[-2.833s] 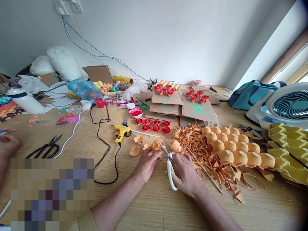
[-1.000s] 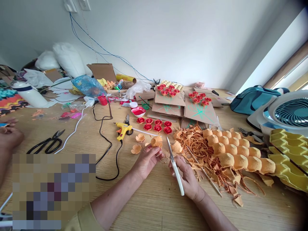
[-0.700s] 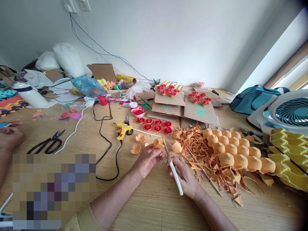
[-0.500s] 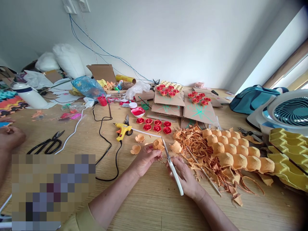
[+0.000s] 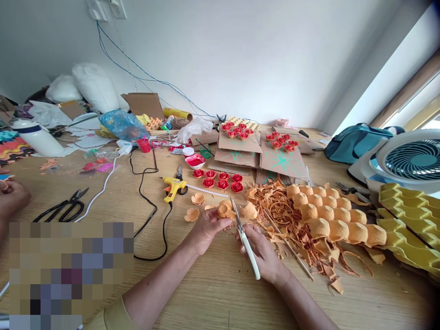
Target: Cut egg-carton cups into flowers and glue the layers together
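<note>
A white fan (image 5: 417,158) stands at the right edge of the frame, beside a teal bag (image 5: 354,145). Blue cables (image 5: 99,31) run down the wall (image 5: 268,59) at upper left; a white bottle (image 5: 39,138) and crumpled blue plastic bag (image 5: 120,124) occupy middle left.

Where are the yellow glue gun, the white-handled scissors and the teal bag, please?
Yellow glue gun (image 5: 174,186), head view: on its body.
White-handled scissors (image 5: 246,244), head view: on the white handle.
Teal bag (image 5: 349,145), head view: on its side.
</note>
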Tool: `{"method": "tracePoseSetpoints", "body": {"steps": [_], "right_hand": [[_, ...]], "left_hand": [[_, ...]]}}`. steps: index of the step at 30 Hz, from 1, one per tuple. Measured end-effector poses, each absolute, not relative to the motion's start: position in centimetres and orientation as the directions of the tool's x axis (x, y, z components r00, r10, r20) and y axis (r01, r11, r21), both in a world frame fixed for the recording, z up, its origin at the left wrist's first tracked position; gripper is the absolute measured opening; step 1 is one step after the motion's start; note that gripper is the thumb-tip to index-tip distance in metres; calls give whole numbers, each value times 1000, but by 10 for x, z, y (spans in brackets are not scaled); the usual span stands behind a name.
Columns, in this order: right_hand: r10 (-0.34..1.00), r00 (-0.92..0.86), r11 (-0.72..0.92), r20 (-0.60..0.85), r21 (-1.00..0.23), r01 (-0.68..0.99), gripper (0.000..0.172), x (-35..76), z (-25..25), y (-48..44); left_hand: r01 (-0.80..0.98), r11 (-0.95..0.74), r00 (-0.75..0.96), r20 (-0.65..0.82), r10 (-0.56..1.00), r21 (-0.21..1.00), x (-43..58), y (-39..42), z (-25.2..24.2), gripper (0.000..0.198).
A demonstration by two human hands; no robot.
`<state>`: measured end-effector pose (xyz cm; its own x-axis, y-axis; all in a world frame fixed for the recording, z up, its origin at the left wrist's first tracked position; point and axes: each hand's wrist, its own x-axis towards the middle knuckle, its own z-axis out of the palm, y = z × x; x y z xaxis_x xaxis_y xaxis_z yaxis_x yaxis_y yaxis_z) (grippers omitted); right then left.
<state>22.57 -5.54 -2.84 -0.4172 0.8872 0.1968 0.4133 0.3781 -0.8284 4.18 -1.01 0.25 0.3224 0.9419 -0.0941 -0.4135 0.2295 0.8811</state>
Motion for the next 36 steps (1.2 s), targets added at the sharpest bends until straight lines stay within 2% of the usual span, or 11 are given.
{"method": "tracePoseSetpoints", "body": {"steps": [9, 17, 27, 36], "right_hand": [[888, -404, 392, 220, -822, 414, 32, 226, -27, -56], [881, -420, 399, 220, -822, 406, 32, 225, -26, -56], [881, -375, 422, 287, -835, 354, 34, 224, -28, -58], [874, -403, 417, 270, -843, 340, 33, 224, -28, -58]], "left_hand": [[-426, 237, 346, -85, 934, 873, 42, -12, 7, 22], [-369, 167, 317, -46, 947, 914, 38, -8, 8, 20], [-404, 214, 366, -58, 929, 889, 36, -8, 7, 20], [-387, 229, 385, -69, 920, 893, 31, -2, 8, 20]]}}
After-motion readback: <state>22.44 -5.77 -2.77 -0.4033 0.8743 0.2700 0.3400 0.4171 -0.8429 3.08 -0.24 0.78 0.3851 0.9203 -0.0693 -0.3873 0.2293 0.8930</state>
